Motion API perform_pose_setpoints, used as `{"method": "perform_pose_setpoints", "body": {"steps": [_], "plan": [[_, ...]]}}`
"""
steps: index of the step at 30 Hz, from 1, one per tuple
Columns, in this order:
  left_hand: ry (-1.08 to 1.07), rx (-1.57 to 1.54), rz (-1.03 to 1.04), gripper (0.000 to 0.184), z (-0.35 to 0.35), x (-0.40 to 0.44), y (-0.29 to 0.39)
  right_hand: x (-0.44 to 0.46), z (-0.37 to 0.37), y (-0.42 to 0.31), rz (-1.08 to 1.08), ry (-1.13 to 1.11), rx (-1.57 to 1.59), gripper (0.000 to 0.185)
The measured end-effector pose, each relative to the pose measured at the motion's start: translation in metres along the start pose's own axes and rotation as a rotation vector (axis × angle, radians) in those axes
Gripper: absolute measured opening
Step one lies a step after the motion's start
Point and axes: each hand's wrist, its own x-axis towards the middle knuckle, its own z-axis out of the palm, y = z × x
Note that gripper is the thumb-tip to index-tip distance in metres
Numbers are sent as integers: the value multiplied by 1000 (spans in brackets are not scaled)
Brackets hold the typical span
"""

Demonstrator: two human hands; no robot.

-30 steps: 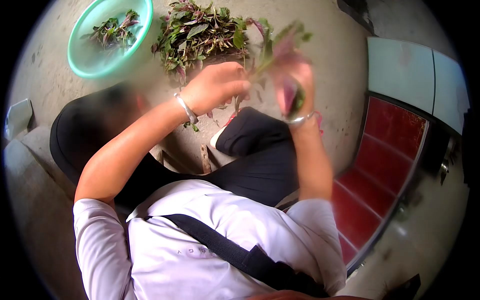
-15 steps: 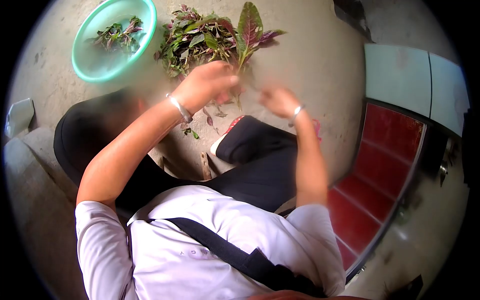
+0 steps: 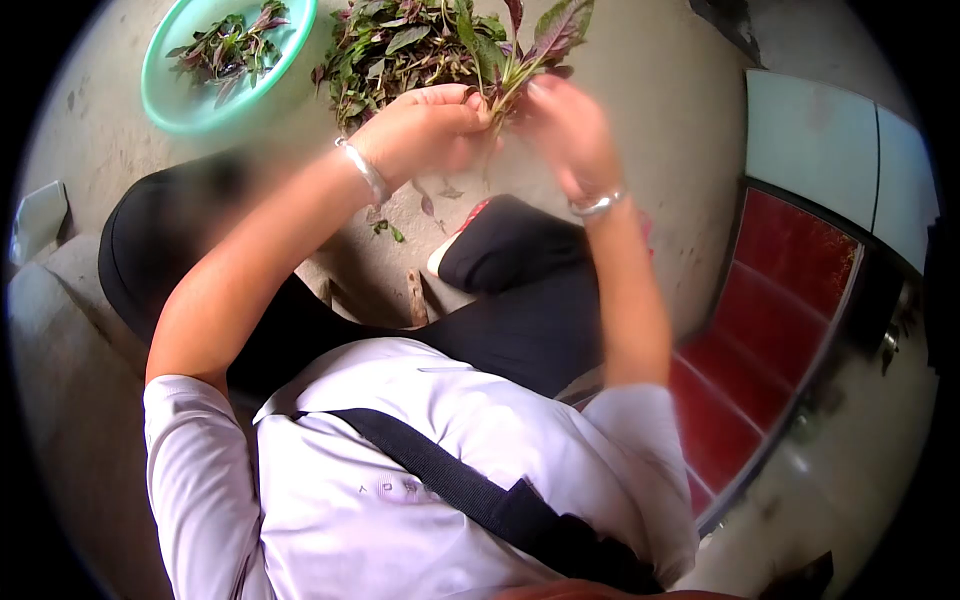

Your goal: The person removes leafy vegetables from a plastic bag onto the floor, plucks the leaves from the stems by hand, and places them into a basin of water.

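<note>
My left hand (image 3: 435, 125) is closed around the lower stem of an amaranth sprig (image 3: 512, 75), whose leaves are green with purple-red middles. From the other side my right hand (image 3: 575, 130), a little blurred, pinches the same sprig at the base of its leaves. Thin roots or stem ends hang below the fingers. Just beyond my left hand lies a heap of picked amaranth (image 3: 400, 60) on the floor. A green-rimmed plastic basin (image 3: 155, 95) at the upper left holds a smaller bunch of leaves (image 3: 230, 50).
Loose leaf scraps (image 3: 388, 230) lie on the concrete floor (image 3: 670, 120) between my black-trousered legs. A small wooden leg (image 3: 416, 297) shows there too. To the right stands a low unit with red tiles (image 3: 790, 270) and pale panels (image 3: 810, 125).
My right hand has moved up and inward, from apart to gripping the sprig. The sprig has tilted right. The view has shifted slightly, so the basin and heap sit higher.
</note>
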Motion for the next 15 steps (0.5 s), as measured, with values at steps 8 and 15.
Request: {"method": "perform_pose_setpoints", "body": {"steps": [8,15], "plan": [[-2,113,-55,10,-2,2,-1,4,-1,5,24,-63,230,13],[2,268,15,11,-5,4,-7,2,-3,6,64,-14,229,15]]}}
